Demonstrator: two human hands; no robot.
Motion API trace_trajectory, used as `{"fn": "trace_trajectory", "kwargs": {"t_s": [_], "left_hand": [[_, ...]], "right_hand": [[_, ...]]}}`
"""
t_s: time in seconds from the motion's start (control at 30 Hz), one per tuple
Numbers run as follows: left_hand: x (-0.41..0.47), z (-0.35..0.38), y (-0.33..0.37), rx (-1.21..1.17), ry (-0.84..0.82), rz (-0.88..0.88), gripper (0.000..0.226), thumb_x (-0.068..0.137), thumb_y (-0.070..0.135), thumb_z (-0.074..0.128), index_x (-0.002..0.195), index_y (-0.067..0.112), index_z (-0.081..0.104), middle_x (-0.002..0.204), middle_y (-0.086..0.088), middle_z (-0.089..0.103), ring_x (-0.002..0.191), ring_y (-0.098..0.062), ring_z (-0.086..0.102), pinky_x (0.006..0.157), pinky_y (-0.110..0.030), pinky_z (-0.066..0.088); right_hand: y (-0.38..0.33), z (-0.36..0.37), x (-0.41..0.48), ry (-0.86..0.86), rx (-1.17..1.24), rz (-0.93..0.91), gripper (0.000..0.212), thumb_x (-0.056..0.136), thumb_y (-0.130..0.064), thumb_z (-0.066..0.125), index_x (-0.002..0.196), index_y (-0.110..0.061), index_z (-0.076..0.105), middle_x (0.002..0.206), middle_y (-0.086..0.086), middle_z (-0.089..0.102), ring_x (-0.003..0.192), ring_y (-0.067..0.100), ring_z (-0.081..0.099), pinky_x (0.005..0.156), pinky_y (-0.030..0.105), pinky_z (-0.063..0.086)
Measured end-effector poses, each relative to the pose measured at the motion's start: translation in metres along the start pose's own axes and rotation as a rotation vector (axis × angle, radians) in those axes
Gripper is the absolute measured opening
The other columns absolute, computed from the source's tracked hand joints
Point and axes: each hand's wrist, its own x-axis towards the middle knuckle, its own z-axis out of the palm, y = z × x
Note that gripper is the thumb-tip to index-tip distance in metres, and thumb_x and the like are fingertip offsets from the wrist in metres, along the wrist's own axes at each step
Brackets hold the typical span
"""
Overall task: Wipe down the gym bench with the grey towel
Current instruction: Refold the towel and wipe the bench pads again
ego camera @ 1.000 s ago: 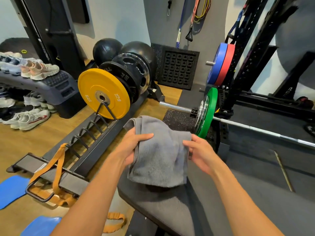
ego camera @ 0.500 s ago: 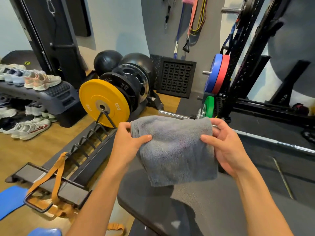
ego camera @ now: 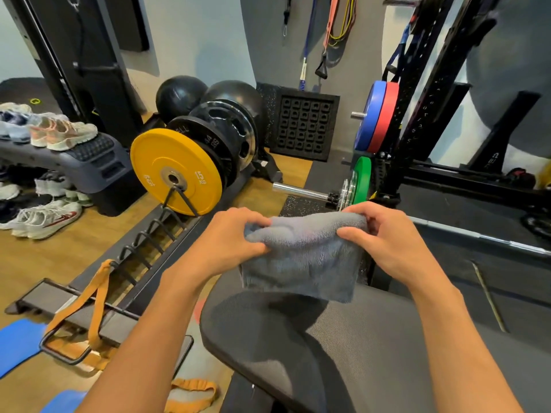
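While both hands grip it, a grey towel hangs folded in the air just above the far end of the surface, a dark padded gym bench that fills the lower middle of the view. The left hand is closed on the towel's upper left corner, thumb and fingers pinching a bunched fold. The right hand is closed on the upper right corner, thumb in front of the cloth and fingers curled over its top edge. The towel's lower edge hangs close over the surface; whether it touches cannot be told. Both bare forearms reach in from the bottom edge of the view.

Left of the surface, a long black plate rack lies on the wooden floor, with an orange strap looped over its near end. A yellow weight plate marked 15 kg stands upright at the rack's far end, black plates behind it, and two black balls beyond those. Shoes sit on and under a low step platform at the far left. Beyond the surface's far end, a barbell carries a green plate. Blue and red plates hang on a black rack to the right. Resistance bands hang on the back wall.
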Motion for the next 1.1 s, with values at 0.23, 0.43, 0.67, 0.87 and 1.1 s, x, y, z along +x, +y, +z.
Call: {"fn": "trace_trajectory", "kwargs": {"t_s": [0.23, 0.43, 0.67, 0.87, 1.1], "left_hand": [[-0.007, -0.012, 0.004, -0.448, 0.124, 0.044, 0.017, 0.074, 0.028, 0.081, 0.089, 0.024, 0.074, 0.085, 0.008, 0.072, 0.081, -0.007, 0.067, 0.065, -0.023, 0.054], [-0.006, -0.003, 0.000, -0.405, 0.018, 0.000, 0.032, 0.069, 0.023, 0.084, 0.098, 0.025, 0.072, 0.095, 0.009, 0.070, 0.092, -0.003, 0.064, 0.080, -0.027, 0.054], [-0.010, -0.011, 0.000, -0.600, 0.008, 0.017, 0.020, 0.070, 0.032, 0.078, 0.084, 0.020, 0.071, 0.084, -0.001, 0.071, 0.079, -0.016, 0.068, 0.065, -0.027, 0.054], [0.040, 0.053, -0.055, -0.500, -0.014, -0.257, 0.044, 0.068, 0.035, 0.084, 0.106, 0.021, 0.066, 0.103, 0.000, 0.069, 0.097, -0.020, 0.066, 0.077, -0.033, 0.056], [0.022, 0.179, -0.088, 0.295, -0.256, -0.246, 0.054, 0.095, 0.045, 0.046, 0.144, 0.025, 0.033, 0.158, -0.008, 0.018, 0.142, -0.032, 0.021, 0.111, -0.051, 0.025]], "right_hand": [[0.007, -0.009, -0.001, 0.101, 0.396, -0.017, 0.014, 0.078, -0.031, 0.072, 0.092, -0.031, 0.069, 0.085, -0.009, 0.069, 0.075, 0.008, 0.063, 0.065, 0.020, 0.051], [0.007, -0.007, -0.002, 0.047, 0.504, 0.083, 0.016, 0.086, -0.011, 0.069, 0.092, -0.026, 0.071, 0.087, -0.004, 0.070, 0.075, 0.006, 0.066, 0.063, 0.017, 0.050], [0.000, -0.021, -0.010, -0.054, 0.538, 0.153, 0.021, 0.072, -0.032, 0.079, 0.090, -0.022, 0.073, 0.083, 0.001, 0.073, 0.073, 0.009, 0.067, 0.059, 0.018, 0.050], [0.057, 0.037, 0.020, 0.131, 0.278, 0.438, 0.018, 0.080, -0.018, 0.075, 0.097, -0.013, 0.072, 0.091, 0.011, 0.071, 0.086, 0.022, 0.064, 0.076, 0.034, 0.048], [0.086, 0.170, -0.002, -0.222, -0.441, 0.422, 0.054, 0.095, -0.046, 0.045, 0.145, -0.027, 0.035, 0.157, 0.005, 0.022, 0.144, 0.028, 0.016, 0.109, 0.055, 0.025]]}}
